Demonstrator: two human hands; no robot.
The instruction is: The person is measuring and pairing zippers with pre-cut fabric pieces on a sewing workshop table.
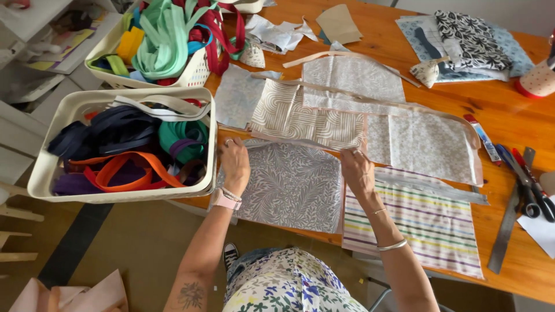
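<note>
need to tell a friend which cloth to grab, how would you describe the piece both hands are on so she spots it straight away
Start at the wooden table and find the white basket of dark and orange straps at its near left corner. Right beside it, hanging over the table's front edge, lies the grey leaf cloth, with the left hand and right hand on its top corners. Its neighbours show stripes, curved lines or fine specks; only this one has fern-like leaves.

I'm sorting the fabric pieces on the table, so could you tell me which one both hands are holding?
The grey leaf-patterned piece, hanging over the table's near edge: the left hand and right hand pinch its top corners. The others lie untouched.
</note>
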